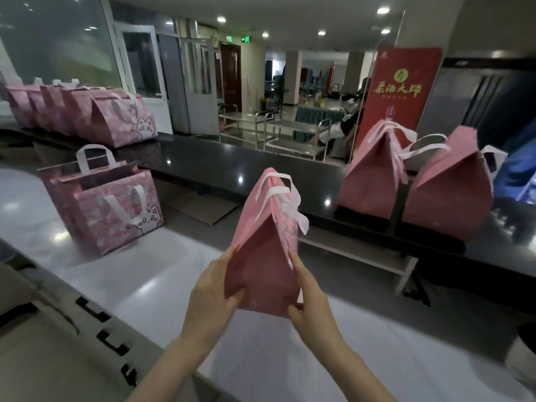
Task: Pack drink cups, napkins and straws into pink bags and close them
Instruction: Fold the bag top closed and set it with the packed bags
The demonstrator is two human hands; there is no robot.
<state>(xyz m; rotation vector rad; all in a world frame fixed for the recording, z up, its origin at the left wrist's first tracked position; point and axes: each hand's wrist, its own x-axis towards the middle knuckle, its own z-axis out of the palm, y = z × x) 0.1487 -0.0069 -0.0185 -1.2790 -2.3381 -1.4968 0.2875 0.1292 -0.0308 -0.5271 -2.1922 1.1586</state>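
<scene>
A closed pink bag with white ribbon handles is held up in front of me, its narrow side toward the camera. My left hand grips its lower left edge and my right hand grips its lower right edge. An open pink bag with a cat print stands on the white counter to the left. Two closed pink bags stand on the dark ledge at the right. No cups, napkins or straws are visible.
A row of several pink cat bags lines the far left of the dark ledge. A red banner stands behind the right-hand bags. Metal carts sit beyond the ledge. Drawer handles run along the counter's near left.
</scene>
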